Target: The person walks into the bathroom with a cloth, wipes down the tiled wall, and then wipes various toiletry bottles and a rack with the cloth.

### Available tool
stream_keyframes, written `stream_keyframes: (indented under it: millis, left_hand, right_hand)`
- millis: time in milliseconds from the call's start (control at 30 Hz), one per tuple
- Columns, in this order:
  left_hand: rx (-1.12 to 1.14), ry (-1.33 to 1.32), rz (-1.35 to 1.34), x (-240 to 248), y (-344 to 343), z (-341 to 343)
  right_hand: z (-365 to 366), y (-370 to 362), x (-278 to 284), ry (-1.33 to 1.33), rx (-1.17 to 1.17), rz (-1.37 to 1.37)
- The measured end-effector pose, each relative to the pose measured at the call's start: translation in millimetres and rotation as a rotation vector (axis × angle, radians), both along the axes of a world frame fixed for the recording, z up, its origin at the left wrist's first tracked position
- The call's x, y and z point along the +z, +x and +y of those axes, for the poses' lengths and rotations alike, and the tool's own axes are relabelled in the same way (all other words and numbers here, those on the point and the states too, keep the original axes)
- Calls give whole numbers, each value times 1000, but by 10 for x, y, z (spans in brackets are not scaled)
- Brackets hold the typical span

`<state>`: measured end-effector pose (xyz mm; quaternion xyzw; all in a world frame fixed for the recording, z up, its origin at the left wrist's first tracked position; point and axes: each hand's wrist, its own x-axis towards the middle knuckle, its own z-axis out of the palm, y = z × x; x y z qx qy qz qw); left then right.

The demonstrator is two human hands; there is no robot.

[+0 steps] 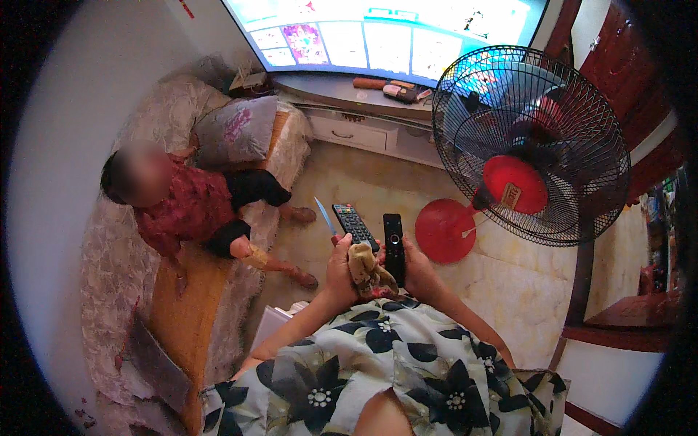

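Gripped in closed L hand (340, 270): black oblong multi-button plastic remote (353, 225), red-handled thin-bladed knife (326, 216) & crumpled tan cloth (363, 266). Slim black plastic remote (393, 247) is gripped alongside by R hand (422, 275). Pickup judged done; no item set down yet.

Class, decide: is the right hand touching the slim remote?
Touching: the head view shows the right hand holding the slim remote, pressed against its right edge with no gap.
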<state>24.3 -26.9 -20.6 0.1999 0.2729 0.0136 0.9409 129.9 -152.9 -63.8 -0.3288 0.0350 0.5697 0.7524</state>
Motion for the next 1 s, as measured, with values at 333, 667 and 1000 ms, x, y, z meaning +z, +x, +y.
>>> stream_keyframes:
  millis: [333,667,1000]
  left_hand:
    - [65,14,39,-17,3,-18]
    - [78,-75,29,22,13,-12]
    - [115,-20,41,26,20,-20]
  right_hand:
    - [3,8,-35,4,1,8]
    - [7,7,67,42,-25,14]
    - [-9,4,-11,-65,-59,42]
